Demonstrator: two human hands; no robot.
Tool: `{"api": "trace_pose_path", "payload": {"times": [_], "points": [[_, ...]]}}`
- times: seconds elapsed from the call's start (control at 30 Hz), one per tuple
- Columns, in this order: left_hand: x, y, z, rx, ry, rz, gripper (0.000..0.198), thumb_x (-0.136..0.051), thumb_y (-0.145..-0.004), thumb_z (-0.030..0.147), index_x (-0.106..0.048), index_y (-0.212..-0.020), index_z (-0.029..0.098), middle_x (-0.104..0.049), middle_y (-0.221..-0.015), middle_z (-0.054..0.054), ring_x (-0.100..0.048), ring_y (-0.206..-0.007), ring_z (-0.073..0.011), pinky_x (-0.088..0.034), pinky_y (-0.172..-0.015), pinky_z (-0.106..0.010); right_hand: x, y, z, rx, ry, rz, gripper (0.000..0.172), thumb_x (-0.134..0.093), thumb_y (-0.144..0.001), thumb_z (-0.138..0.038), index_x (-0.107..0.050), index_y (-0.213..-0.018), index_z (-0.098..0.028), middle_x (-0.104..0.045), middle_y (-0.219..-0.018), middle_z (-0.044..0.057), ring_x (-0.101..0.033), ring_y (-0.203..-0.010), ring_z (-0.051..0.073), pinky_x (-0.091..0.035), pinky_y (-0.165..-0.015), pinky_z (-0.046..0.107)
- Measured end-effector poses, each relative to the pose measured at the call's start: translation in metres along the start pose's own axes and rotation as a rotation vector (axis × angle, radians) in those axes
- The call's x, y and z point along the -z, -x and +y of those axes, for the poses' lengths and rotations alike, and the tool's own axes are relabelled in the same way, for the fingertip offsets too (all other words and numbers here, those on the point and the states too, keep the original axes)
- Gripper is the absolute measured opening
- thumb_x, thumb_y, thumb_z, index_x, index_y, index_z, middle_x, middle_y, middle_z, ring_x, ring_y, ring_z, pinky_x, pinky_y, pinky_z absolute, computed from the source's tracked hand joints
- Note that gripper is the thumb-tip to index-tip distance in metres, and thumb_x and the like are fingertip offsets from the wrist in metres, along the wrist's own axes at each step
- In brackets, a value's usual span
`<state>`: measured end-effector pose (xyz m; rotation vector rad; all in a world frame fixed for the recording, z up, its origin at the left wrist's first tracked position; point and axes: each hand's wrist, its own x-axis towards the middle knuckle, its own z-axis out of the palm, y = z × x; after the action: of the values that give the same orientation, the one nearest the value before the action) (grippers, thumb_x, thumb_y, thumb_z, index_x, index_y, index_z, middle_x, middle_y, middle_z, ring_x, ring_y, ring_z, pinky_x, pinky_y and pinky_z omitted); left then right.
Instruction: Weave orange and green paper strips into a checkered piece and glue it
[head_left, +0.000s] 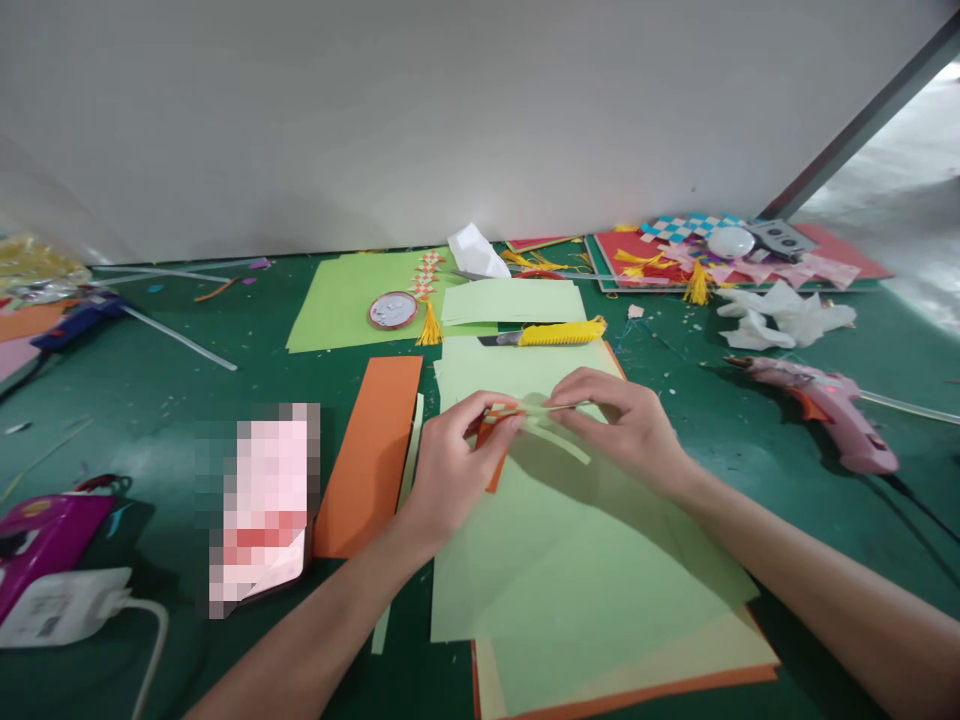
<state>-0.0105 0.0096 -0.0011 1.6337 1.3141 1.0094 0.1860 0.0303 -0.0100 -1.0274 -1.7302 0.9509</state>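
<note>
Above the light green paper sheets (585, 580), my left hand (461, 455) pinches a small woven piece of orange and green paper strips (504, 412). An orange strip end (495, 470) hangs below its fingers. My right hand (619, 415) is closed on a light green paper strip (559, 408) that runs into the woven piece. Another green strip end (559, 440) sticks out loose beneath it. A yellow box cutter (559, 332) with its blade out lies just beyond both hands. Left of my left hand is an orange paper rectangle (373, 440), with thin green strips (411, 455) beside it.
A pink glue gun (825, 405) lies at right near crumpled tissue (787, 315). At left are a pixelated phone (262, 510), a white charger (64, 605) and a blue glue gun (82, 318). A round tin (392, 310) and yellow tassel (430, 326) sit behind.
</note>
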Motion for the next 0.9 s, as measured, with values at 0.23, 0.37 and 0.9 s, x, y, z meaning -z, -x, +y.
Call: {"api": "trace_pose_path", "payload": {"times": [0.23, 0.37, 0.9], "points": [[0.002, 0.011, -0.007, -0.619, -0.245, 0.091, 0.033, -0.050, -0.085, 0.002, -0.066, -0.102, 0.025, -0.074, -0.098, -0.003, -0.067, -0.094, -0.0165, -0.051, -0.087, -0.029, 0.004, 0.004, -0.001, 0.294, 0.218, 0.083, 0.032, -0.057, -0.079, -0.004, -0.071, -0.093, -0.028, -0.063, -0.098, 0.005, -0.059, -0.094, 0.021, -0.048, -0.083, 0.039], [0.005, 0.012, -0.009, -0.676, -0.273, 0.134, 0.037, -0.047, -0.084, 0.000, -0.064, -0.105, 0.025, -0.073, -0.103, -0.002, -0.068, -0.096, -0.0160, -0.053, -0.086, -0.029, 0.004, 0.005, -0.003, 0.325, 0.270, 0.113, 0.032, -0.059, -0.077, -0.005, -0.069, -0.096, -0.028, -0.061, -0.103, 0.005, -0.058, -0.099, 0.022, -0.048, -0.087, 0.042], [0.001, 0.003, -0.013, -0.776, -0.250, 0.171, 0.028, -0.060, -0.078, -0.003, -0.064, -0.097, 0.017, -0.072, -0.090, -0.006, -0.067, -0.086, -0.0165, -0.055, -0.077, -0.029, 0.000, 0.004, -0.003, 0.677, 0.447, 0.142, 0.023, -0.068, -0.072, -0.002, -0.068, -0.087, -0.020, -0.062, -0.100, 0.008, -0.058, -0.100, 0.024, -0.051, -0.084, 0.044]]}}
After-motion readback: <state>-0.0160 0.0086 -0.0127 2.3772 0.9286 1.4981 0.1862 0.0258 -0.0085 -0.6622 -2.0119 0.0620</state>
